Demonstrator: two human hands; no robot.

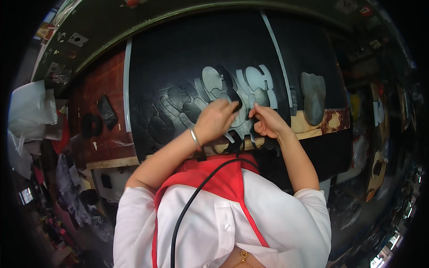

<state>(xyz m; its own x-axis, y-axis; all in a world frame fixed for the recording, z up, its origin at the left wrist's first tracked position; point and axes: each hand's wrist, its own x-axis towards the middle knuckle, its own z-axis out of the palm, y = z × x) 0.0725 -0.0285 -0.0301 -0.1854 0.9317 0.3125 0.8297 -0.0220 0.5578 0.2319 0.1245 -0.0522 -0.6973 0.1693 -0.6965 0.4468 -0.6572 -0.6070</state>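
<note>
Flat cut pieces [178,96] in rounded and strip shapes lie in a cluster on a black sheet [196,44] spread over the table. Some at the right, such as a pale piece [256,78], look light grey; those at the left are dark. My left hand [215,119], with a bracelet on its wrist, is over the middle of the cluster with fingers bent together. A small black piece [237,102] shows at its fingertips; whether they grip it is unclear. Close by on the right, my right hand [268,121] has curled fingers, and anything inside them is hidden.
A grey rounded slab [313,98] lies at the right. On the reddish board [100,143] at the left are a black ring [91,125] and a dark flat piece [107,111]. A black cable [196,192] runs down my front. Plastic bags [31,111] hang far left.
</note>
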